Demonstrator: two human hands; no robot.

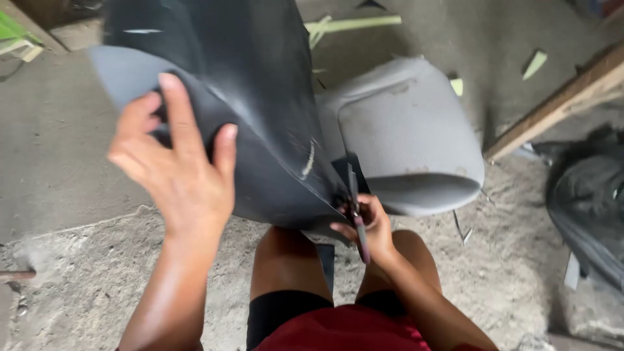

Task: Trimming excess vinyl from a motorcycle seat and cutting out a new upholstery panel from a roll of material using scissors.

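1. A black rubber sheet point(260, 117) is held up over the knees, in front of a grey seat point(409, 130).
2. Its left edge is gripped by the left hand point(175, 162), fingers curled over it.
3. Scissors point(354, 208) are clasped in the right hand point(367, 227) at the sheet's lower edge.

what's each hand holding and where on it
Left hand grips the black rubber sheet by its upper edge; right hand holds scissors by the handles, blades at the sheet's lower edge.

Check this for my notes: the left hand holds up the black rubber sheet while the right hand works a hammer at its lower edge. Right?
Not quite. The head view shows the right hand working scissors, not a hammer, at the lower edge of the black rubber sheet. The left hand does hold the sheet up.
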